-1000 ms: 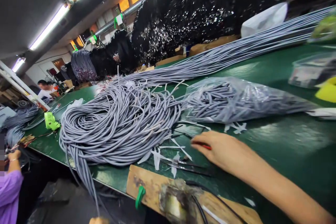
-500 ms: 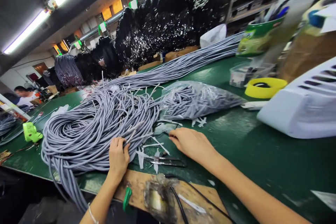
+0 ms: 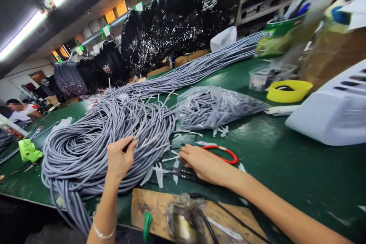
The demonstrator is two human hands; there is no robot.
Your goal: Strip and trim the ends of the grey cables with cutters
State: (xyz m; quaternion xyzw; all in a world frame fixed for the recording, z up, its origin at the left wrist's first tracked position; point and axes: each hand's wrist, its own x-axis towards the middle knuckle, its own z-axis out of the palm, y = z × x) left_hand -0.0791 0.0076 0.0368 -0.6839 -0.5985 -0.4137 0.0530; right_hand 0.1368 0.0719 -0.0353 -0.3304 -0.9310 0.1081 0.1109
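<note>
A large coil of grey cables (image 3: 82, 148) lies on the green table. Over its right part is my left hand (image 3: 121, 158), thumb and forefinger pinched together at a cable end. My right hand (image 3: 200, 164) rests low over the table to the right of the coil, fingers curled; what is under them is hidden. Beside it lie a red-handled tool (image 3: 228, 154) and, partly covered by the hand, a dark metal tool (image 3: 183, 174). White tape scraps (image 3: 159, 175) are scattered between the hands.
A clear bag of short cable pieces (image 3: 217, 107) sits behind my right hand. Nearer me is a wooden board (image 3: 151, 202) with a metal device. A yellow ring-shaped dish (image 3: 288, 91) and white casing (image 3: 328, 116) stand right, a green fan (image 3: 28, 150) left. A person (image 3: 20, 110) is far left.
My left hand has moved up and left over the cables. My right hand has shifted slightly down and left, over the dark tool, and the red-handled tool now shows.
</note>
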